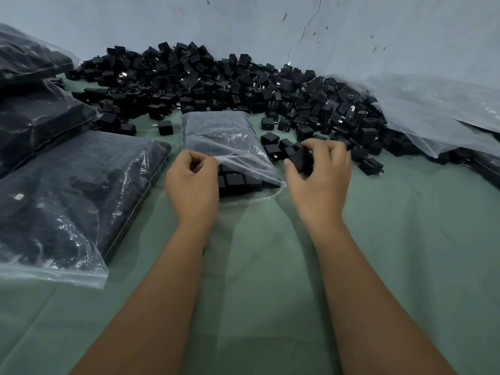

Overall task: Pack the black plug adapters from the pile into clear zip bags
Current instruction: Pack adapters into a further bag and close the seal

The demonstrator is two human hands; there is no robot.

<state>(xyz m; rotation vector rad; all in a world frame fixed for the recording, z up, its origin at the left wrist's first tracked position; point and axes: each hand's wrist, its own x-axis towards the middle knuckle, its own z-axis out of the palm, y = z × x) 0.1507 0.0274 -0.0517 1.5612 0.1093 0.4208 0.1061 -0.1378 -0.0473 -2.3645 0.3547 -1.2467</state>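
A large pile of black plug adapters (pixel 216 79) lies against the wall on the green cloth (pixel 270 266). In front of it lies a clear zip bag (pixel 221 136), partly filled with adapters in rows, its mouth facing me. My left hand (pixel 192 182) pinches the upper lip of the bag's mouth and lifts it. My right hand (pixel 319 174) grips a black adapter (pixel 300 159) just right of the bag's mouth. A few loose adapters (pixel 278 147) lie behind that hand.
Filled clear zip bags are stacked at the left: one flat (pixel 73 201), two more behind it (pixel 38 112). A big crumpled clear plastic sheet (pixel 438 109) covers the pile's right end. A pale cracked wall (pixel 270 28) bounds the back.
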